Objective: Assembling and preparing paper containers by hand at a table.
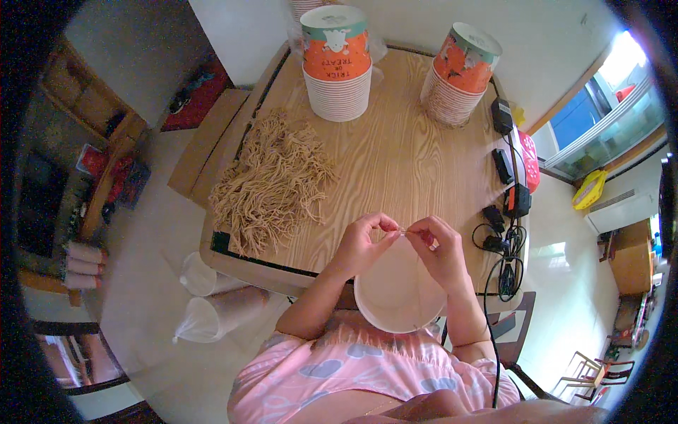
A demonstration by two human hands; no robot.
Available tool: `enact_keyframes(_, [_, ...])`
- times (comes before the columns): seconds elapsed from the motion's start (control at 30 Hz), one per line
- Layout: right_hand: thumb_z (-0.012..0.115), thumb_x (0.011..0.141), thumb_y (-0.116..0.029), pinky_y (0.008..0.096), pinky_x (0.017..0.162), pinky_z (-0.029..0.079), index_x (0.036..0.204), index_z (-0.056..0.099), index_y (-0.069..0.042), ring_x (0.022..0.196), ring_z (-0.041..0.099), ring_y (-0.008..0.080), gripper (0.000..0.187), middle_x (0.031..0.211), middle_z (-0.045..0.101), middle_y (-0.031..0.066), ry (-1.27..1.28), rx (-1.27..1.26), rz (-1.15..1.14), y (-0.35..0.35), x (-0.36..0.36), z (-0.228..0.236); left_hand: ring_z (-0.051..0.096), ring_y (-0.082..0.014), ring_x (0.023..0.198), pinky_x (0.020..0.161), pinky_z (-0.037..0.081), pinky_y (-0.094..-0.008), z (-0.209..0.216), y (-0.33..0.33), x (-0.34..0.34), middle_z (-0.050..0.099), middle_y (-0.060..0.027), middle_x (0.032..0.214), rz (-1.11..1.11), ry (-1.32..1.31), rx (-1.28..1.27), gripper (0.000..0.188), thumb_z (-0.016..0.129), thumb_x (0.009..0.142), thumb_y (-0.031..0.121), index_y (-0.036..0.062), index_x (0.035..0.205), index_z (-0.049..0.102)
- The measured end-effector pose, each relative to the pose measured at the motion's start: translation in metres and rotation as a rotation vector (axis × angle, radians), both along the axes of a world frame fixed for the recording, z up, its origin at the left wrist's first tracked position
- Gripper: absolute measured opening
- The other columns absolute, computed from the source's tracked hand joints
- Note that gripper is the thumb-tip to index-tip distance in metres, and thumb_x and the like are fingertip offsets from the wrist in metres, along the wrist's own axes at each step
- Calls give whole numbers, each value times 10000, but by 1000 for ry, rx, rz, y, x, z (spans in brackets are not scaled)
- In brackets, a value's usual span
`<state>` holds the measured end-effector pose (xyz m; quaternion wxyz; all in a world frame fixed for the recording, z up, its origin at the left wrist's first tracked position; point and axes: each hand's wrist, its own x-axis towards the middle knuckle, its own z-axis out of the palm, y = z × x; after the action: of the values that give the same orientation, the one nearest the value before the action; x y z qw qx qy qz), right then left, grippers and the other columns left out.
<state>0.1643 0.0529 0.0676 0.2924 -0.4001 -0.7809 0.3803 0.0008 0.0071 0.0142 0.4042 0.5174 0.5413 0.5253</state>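
Note:
My left hand (pixel 367 242) and my right hand (pixel 439 251) meet over the table's near edge, thumbs and forefingers pinched together. Between the fingertips is a small pale bit, too small to name. Just below them, a white paper bucket (pixel 395 290) rests against my lap, its round rim toward me; my right wrist overlaps its side. A loose heap of tan cords (pixel 272 184) lies on the table to the left of my hands. At the far side stand two upside-down stacks of paper buckets, one left of centre (pixel 337 88) and one at the right (pixel 459 78), orange and green on top.
Black power adapters (pixel 519 200) and coiled cables (pixel 510 265) line the right edge of the wooden table (pixel 395 162). A cable runs down past my right arm. Bagged white bucket stacks (pixel 219 314) lie on the floor at the left, and a cardboard box (pixel 205 152) adjoins the table.

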Motion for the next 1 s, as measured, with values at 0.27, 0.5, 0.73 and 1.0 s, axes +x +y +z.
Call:
enact_keyframes(0.27, [687,772,-116,286,591,471,865,589,-40,666,573,173,155,771,576,73,-8,-11,21,-1,0,3,583,-101,783,779,444,-272,-9,5,-2,632,-31,786,-40,-105,-1,93,635,810,107,28,853,615])
enact_keyframes(0.5, [684,766,-159,347,634,484,834,576,-49,735,591,237,168,769,566,91,-151,142,67,3,-2,-3,577,-109,847,811,456,-270,-7,4,-3,622,-16,848,-62,-138,-38,114,664,806,119,40,871,613])
enact_keyframes(0.73, [617,792,-77,308,644,479,851,581,-33,691,582,217,81,775,595,91,21,17,-29,3,-2,-2,585,-125,881,838,459,-283,-3,2,-3,630,-21,892,-96,-222,-49,167,682,800,155,40,905,622])
enact_keyframes(1.0, [621,784,-13,267,606,459,885,575,-28,649,550,139,112,731,588,66,98,-24,-47,1,-4,-3,583,-114,861,814,453,-275,-6,4,-4,638,-26,862,-95,-114,-47,179,669,815,186,37,904,629])
